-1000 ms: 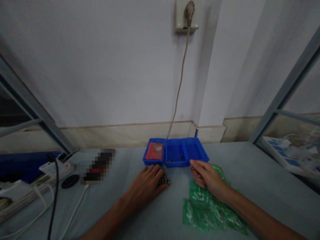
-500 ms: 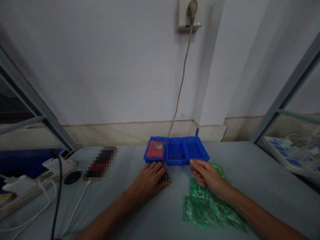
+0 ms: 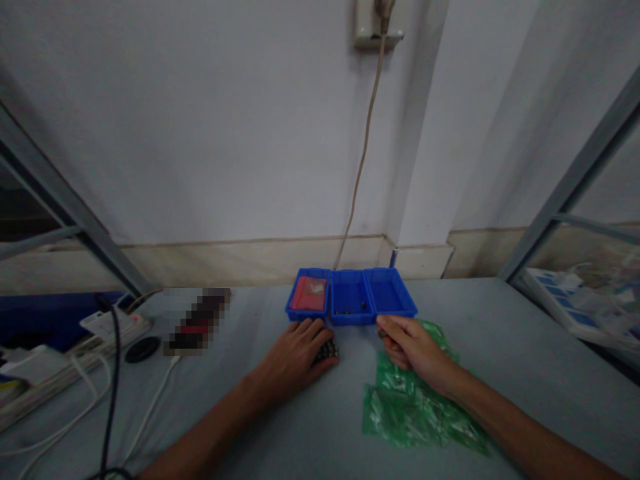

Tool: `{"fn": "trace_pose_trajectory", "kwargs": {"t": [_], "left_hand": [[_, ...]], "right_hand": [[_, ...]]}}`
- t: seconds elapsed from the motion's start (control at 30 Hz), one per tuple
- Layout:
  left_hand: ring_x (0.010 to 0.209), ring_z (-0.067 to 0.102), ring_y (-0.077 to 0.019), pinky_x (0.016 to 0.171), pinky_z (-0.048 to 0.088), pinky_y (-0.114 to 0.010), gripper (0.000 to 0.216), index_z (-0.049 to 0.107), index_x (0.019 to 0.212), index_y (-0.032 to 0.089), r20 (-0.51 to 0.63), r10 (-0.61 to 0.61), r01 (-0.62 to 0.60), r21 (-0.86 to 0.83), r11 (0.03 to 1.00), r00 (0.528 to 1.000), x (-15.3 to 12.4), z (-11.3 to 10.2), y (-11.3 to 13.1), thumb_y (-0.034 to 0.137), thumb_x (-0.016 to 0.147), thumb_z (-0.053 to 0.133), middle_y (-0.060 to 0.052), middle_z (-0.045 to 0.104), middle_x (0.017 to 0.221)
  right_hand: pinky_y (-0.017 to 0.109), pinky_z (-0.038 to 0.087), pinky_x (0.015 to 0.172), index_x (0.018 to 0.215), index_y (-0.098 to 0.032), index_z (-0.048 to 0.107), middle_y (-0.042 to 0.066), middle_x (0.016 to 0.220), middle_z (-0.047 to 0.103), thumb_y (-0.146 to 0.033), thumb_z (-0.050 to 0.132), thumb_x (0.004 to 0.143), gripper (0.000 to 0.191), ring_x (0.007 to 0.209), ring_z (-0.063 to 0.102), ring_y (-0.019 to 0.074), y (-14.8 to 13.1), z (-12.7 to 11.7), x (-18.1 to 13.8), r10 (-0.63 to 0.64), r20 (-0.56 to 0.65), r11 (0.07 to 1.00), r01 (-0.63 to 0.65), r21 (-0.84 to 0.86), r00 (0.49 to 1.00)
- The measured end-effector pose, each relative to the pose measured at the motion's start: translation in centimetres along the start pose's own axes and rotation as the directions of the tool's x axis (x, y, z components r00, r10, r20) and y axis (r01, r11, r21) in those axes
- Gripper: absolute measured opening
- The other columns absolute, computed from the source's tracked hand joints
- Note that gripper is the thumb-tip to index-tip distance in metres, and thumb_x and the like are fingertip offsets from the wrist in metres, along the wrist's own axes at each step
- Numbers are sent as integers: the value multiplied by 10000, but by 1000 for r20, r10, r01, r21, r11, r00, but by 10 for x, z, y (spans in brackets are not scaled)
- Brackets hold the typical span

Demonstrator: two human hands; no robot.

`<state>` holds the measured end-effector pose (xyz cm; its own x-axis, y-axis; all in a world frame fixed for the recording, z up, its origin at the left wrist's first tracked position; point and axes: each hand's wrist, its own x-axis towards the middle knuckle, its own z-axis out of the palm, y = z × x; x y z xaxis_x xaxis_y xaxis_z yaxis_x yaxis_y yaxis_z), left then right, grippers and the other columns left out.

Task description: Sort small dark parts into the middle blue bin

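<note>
My left hand point(image 3: 301, 351) lies on the table in front of the blue bins, fingers and thumb curled around a cluster of small dark, shiny parts point(image 3: 327, 350). What they are is too small to tell. My right hand point(image 3: 407, 343) is closed in a pinch, with a bit of something small and dark at its fingertips that I cannot make out. It is just in front of the right blue bin point(image 3: 393, 293). Beneath my right hand and wrist lie crumpled green plastic bags point(image 3: 400, 417). The middle blue bin point(image 3: 353, 290) holds several tiny dark pieces.
A red packet point(image 3: 307, 295) sits in the left blue bin point(image 3: 290, 310). Leftward on the table are a blurred-out device point(image 3: 197, 323) with a white cable, a black disc point(image 3: 143, 349) and a power strip point(image 3: 40, 387). A wall point(image 3: 225, 133) stands behind.
The whole view has shifted slightly, so everything sits a little higher in the picture. Both hands keep nearly the same pose and place beside the bins.
</note>
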<state>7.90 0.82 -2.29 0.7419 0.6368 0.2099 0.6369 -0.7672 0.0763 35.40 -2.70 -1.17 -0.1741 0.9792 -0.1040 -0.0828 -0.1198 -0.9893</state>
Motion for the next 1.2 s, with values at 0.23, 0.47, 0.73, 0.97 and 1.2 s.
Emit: {"fn": "trace_pose_trajectory", "kwargs": {"t": [0.23, 0.47, 0.73, 0.97, 1.2], "left_hand": [[1074, 640, -289, 945, 514, -430, 298, 651, 1216, 200, -8, -7, 7, 9, 1000, 1000, -1, -1, 2, 447, 1060, 708, -76, 675, 1178], [1077, 648, -291, 952, 516, -437, 290, 651, 1207, 202, 9, -23, 23, 15, 1000, 1000, -1, 0, 1, 455, 1071, 689, -79, 676, 1193], [1060, 651, -292, 932, 518, -433, 286, 651, 1207, 201, 10, -15, 14, 47, 999, 1000, -1, 0, 1, 454, 1077, 676, -87, 682, 1194], [1058, 651, -287, 951, 521, -443, 294, 657, 1218, 201, 1, 3, -3, 67, 998, 1000, -1, 1, 1, 466, 1091, 651, -87, 686, 1192], [1064, 653, -287, 945, 519, -432, 297, 650, 1221, 206, 18, -8, 7, 76, 997, 1000, -1, -1, 2, 468, 1082, 667, -79, 687, 1187]], "right_hand": [[236, 163, 402, 744, -215, 562, -94, 555, 388, -867, 783, 747, 688, 414, 281, 60, 1, 3, 0, -13, -38, 1000, 12, -9, 999], [221, 167, 385, 764, -216, 567, -106, 541, 386, -890, 793, 702, 713, 404, 266, 54, 2, 6, 2, -7, -49, 1000, 7, 3, 999], [235, 152, 380, 778, -237, 557, -105, 537, 375, -881, 789, 718, 687, 406, 250, 65, 2, 4, 4, -34, -49, 999, 35, 18, 998], [207, 185, 382, 868, -235, 585, -99, 595, 469, -777, 724, 879, 560, 405, 285, 58, -1, -1, 5, -156, -14, 986, 155, -64, 988], [199, 293, 358, 934, -222, 647, -36, 770, 638, -655, 814, 871, 469, 428, 374, 60, -2, -3, 4, -249, -45, 964, 243, -109, 967]]}}
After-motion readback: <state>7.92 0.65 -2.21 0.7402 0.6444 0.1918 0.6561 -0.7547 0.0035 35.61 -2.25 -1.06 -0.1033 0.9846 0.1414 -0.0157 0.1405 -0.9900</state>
